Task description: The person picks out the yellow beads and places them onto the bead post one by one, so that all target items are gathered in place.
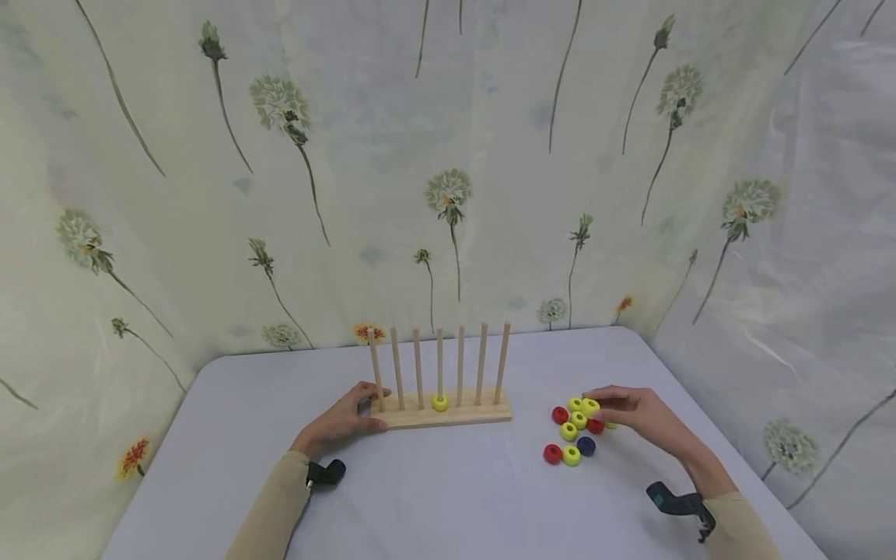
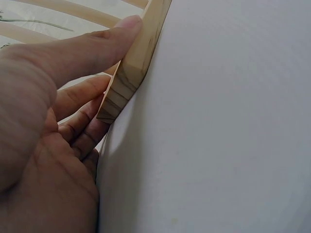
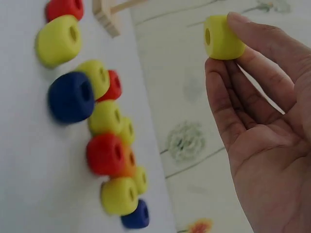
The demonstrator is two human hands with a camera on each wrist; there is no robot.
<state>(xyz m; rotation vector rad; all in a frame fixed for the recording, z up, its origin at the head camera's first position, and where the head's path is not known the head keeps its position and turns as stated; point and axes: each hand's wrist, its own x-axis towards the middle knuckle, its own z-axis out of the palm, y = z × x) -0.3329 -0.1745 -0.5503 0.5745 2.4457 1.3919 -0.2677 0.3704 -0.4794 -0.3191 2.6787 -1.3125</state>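
Note:
A wooden peg stand with several upright pegs stands on the table, and one yellow bead sits at the foot of its middle peg. My left hand grips the left end of its base, thumb along the front edge and fingers around the far side, as the left wrist view shows. To the right, my right hand pinches a yellow bead between thumb and fingers, lifted off the table. Beneath and beside it lie loose beads: red, yellow, dark blue and an orange one.
The white table ends at a flower-printed curtain behind and at both sides. Dark wrist-worn devices sit on both forearms.

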